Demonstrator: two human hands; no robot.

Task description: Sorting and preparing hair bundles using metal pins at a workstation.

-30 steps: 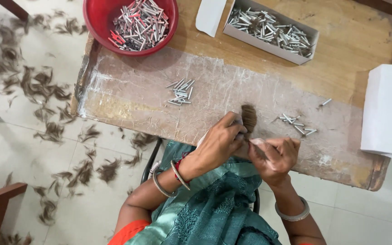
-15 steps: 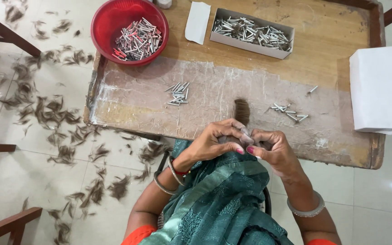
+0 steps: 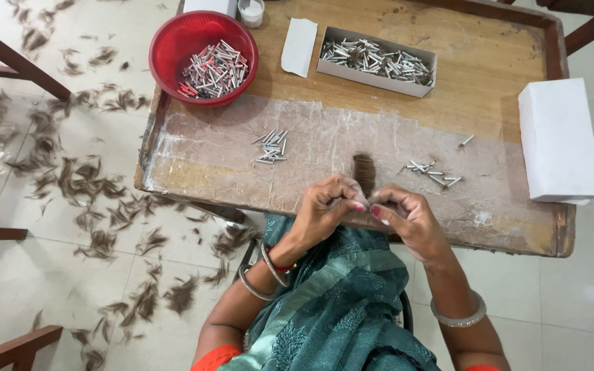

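1. The left hand [image 3: 324, 209] and the right hand [image 3: 403, 216] meet fingertip to fingertip at the near edge of the wooden table [image 3: 489, 62]. Both pinch a dark tuft of hair [image 3: 364, 172], which stands up just beyond the fingers and rests on the table.
2. The fingers of both hands are curled tight around the lower end of the tuft. Whether a small metal tube sits between them I cannot tell, since the fingertips hide that spot.
3. To do this step well, I judge the strands should be kept bunched and even at the pinched end, with steady pressure from both thumbs, so none slip loose onto the table.
4. Taking the tuft as landmark, one red bowl [image 3: 201, 55] of metal tubes sits far left beyond it, and one open cardboard box [image 3: 376, 62] of tubes lies straight beyond it.
5. One small pile of loose tubes [image 3: 271, 145] lies to the left of the tuft, and one scatter of tubes [image 3: 434, 173] lies just to its right.
6. One white box [image 3: 558, 141] stands well to the right, and one white paper slip [image 3: 299, 46] lies beyond, between bowl and cardboard box.
7. Many hair clippings [image 3: 84, 185] lie on the floor, left of the table, too many to count.
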